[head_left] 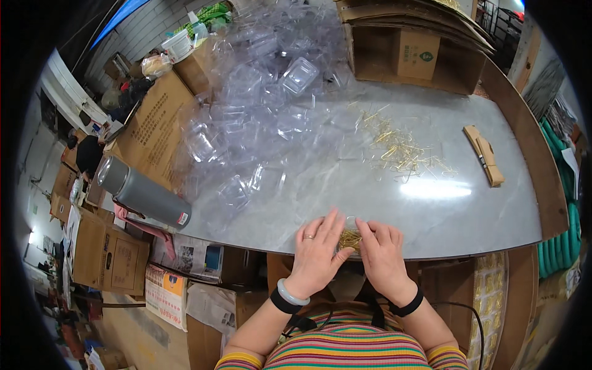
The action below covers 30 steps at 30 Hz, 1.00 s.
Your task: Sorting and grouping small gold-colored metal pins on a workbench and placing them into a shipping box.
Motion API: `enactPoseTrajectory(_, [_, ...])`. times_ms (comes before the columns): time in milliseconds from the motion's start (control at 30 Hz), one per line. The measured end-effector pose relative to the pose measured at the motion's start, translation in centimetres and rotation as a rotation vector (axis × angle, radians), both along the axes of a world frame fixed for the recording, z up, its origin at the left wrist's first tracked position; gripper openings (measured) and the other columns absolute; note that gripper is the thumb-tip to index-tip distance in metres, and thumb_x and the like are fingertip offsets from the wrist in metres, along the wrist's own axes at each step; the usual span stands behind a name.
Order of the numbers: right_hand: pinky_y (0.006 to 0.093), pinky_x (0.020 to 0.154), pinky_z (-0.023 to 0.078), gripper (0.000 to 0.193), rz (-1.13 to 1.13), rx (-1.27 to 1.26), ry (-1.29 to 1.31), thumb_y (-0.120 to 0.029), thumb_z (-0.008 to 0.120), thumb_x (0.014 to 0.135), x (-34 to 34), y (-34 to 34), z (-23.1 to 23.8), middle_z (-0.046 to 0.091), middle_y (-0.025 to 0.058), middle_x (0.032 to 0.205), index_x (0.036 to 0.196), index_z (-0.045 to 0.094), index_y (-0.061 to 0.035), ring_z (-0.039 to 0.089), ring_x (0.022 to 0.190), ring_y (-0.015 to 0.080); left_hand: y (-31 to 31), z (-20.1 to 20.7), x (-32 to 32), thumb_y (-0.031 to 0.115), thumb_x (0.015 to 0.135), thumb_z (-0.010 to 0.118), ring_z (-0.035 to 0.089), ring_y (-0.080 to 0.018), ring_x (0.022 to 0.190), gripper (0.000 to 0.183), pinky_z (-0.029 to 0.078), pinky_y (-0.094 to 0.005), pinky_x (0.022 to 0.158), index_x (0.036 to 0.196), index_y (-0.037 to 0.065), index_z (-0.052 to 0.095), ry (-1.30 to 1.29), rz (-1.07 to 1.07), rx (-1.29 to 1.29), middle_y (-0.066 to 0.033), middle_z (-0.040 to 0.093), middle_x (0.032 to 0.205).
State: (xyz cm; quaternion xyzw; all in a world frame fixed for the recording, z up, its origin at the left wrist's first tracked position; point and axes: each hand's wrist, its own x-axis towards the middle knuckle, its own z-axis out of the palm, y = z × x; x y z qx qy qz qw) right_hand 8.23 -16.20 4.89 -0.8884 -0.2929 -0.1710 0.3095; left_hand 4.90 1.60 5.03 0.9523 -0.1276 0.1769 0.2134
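At the table's near edge, a small clear plastic box (350, 221) filled with thin gold wire pieces (349, 240) lies between my two hands. My left hand (317, 246) presses along its left side, fingers stretched forward and together, thumb bent across its near end. On the other side my right hand (382, 251) closes in with bent fingers. Much of the box is covered by my fingers. Farther off, loose gold wire pieces (394, 145) are scattered on the grey table (345, 185).
Many clear plastic boxes (234, 132) are heaped at the far left. A grey bottle (145, 191) leans at the left edge. A folded cardboard piece (484, 155) lies on the right, and an open carton (373, 55) stands behind. Cardboard walling (536, 148) borders the right side.
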Motion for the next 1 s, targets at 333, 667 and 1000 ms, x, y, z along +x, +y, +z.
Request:
enactPoseTrajectory(333, [0.0447, 0.097, 0.037, 0.042, 0.123, -0.008, 0.033, -0.005, 0.063, 0.085, 0.7, -0.8, 0.7, 0.057, 0.0092, 0.116, 0.126, 0.06, -0.0116, 0.051, 0.107, 0.031, 0.1, -1.2, 0.0, 0.034, 0.096, 0.063, 0.038, -0.0393, 0.14, 0.058, 0.028, -0.0525, 0.115, 0.14, 0.001, 0.045, -0.036, -0.078, -0.078, -0.0198, 0.04, 0.153])
enactPoseTrajectory(667, [0.0614, 0.114, 0.024, 0.064, -0.044, 0.123, 0.078, -0.009, 0.063, 0.092, -3.0, -2.7, -1.4, 0.047, 0.0229, 0.144, 0.148, 0.035, 0.005, 0.043, 0.135, 0.0423, -0.8, -0.7, 0.5, 0.022, 0.094, 0.064, 0.036, -0.0428, 0.142, 0.067, 0.028, -0.0533, 0.118, 0.149, -0.003, 0.035, -0.016, -0.211, -0.066, -0.0236, 0.038, 0.152])
enactPoseTrajectory(1000, [0.0487, 0.101, 0.038, 0.052, -0.228, 0.25, 0.076, -0.009, 0.067, 0.089, -2.7, -1.9, -0.4, 0.053, 0.0184, 0.13, 0.136, 0.047, -0.002, 0.052, 0.113, 0.0365, -1.0, -1.1, 0.4, 0.02, 0.095, 0.063, 0.035, -0.0462, 0.141, 0.06, 0.029, -0.055, 0.117, 0.147, -0.001, 0.04, -0.033, -0.183, -0.144, -0.0218, 0.038, 0.152])
